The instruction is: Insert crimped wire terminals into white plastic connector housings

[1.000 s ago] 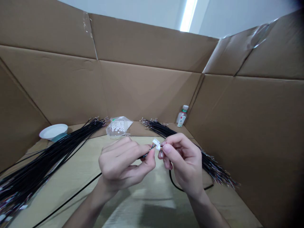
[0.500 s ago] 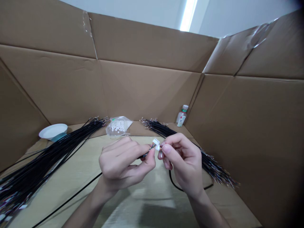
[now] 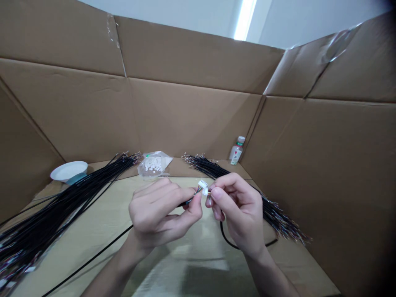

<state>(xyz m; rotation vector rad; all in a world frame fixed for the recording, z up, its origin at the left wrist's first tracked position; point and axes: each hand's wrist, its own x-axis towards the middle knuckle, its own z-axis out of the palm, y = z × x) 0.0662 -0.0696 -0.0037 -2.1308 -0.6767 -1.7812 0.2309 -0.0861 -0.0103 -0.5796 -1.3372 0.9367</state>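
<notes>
Pinched between the thumb and fingers of my left hand [image 3: 162, 208] is a black cable [image 3: 185, 203], near the end where its thin coloured wires [image 3: 197, 192] fan out. Those wires run into a white connector [image 3: 202, 184] with a row of slots. My right hand [image 3: 239, 210] is closed at the fingertips on a thin wire end. At that end a smaller white connector [image 3: 205, 192] sits right against the larger one. Whether the two are joined or only touching I cannot tell. A black cable [image 3: 229, 241] loops below my right hand.
A large bundle of black cables [image 3: 71, 202] lies on the left, near a white bowl [image 3: 69, 170]. At the back is a clear bag of small white parts [image 3: 154, 163]. Another cable bundle [image 3: 278, 216] lies right, with a bottle [image 3: 237, 152] in the corner. Cardboard walls [image 3: 194, 115] surround the table.
</notes>
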